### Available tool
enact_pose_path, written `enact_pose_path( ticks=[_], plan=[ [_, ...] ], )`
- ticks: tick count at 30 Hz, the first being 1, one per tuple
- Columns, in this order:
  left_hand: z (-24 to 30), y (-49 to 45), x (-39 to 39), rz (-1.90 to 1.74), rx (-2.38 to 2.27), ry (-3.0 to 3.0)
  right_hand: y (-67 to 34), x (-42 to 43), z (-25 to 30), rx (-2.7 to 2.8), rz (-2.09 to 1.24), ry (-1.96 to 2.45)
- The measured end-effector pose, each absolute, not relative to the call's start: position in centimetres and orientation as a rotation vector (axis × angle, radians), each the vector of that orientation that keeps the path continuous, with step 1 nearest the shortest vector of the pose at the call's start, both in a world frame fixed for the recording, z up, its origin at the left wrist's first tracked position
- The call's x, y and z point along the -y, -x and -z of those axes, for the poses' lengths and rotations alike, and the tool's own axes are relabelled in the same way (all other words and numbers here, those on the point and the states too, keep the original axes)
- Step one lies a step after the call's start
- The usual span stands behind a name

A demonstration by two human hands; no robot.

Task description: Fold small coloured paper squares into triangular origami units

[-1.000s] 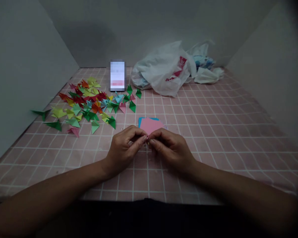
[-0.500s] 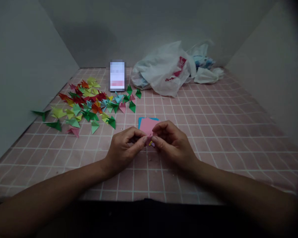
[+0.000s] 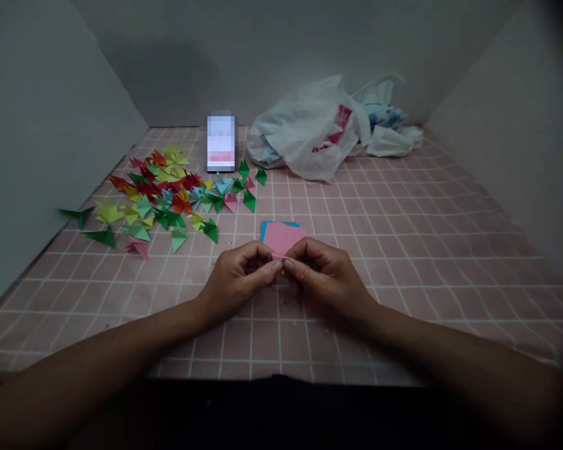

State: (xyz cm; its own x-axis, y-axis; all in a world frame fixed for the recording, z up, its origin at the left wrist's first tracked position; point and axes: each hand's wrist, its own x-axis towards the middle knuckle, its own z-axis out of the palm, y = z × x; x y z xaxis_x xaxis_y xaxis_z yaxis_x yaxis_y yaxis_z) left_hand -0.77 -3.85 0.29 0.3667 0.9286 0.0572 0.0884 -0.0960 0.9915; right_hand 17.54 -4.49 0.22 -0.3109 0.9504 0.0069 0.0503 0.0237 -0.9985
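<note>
Between my two hands is a small folded piece of pink paper (image 3: 280,256), mostly hidden by the fingers. My left hand (image 3: 237,272) pinches its left end between thumb and forefinger. From the other side, my right hand (image 3: 331,274) pinches it too, and the fingertips almost meet. Just beyond the hands lies a pink paper sheet (image 3: 284,235) on top of a blue sheet (image 3: 264,230). A tiny yellow bit (image 3: 283,272) shows beneath the thumbs; I cannot make out what it belongs to.
Many folded paper cranes (image 3: 181,201) in several colours spread over the left of the checked tablecloth (image 3: 403,250). Behind them a phone (image 3: 221,142) stands upright with its screen lit and blurred. White plastic bags (image 3: 304,128) lie at the back. Pale walls enclose the table.
My right hand's raised forefinger has come down, and its fingers have closed nearer the left ones over the pink paper. Less of the yellow bit shows. The cranes and bags have stayed put.
</note>
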Motion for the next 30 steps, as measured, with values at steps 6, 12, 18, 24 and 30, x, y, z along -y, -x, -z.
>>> enact_pose_path(
  ticks=[6, 12, 18, 24, 30],
  plan=[
    [-0.2, 0.9, 3.6, -0.797, -1.034, -1.545, -17.6, 4.1, -0.1, 1.515, -1.402, 1.029],
    [-0.4, 1.1, 3.6, -0.701, -0.886, -1.388, -17.7, 4.2, 0.4, 1.364, -1.490, 1.030],
    [-0.5, 0.8, 3.7, -0.715, -0.881, -1.415, -17.7, 4.2, 0.5, 1.325, -1.448, 1.025],
    [0.2, 1.0, 3.7, -0.944, -1.119, -1.783, -17.6, 4.0, 0.2, 1.391, -1.409, 1.063],
    [0.4, 1.0, 3.9, -1.151, -1.072, -1.833, -17.7, 4.1, 0.4, 1.397, -1.426, 0.994]
  ],
)
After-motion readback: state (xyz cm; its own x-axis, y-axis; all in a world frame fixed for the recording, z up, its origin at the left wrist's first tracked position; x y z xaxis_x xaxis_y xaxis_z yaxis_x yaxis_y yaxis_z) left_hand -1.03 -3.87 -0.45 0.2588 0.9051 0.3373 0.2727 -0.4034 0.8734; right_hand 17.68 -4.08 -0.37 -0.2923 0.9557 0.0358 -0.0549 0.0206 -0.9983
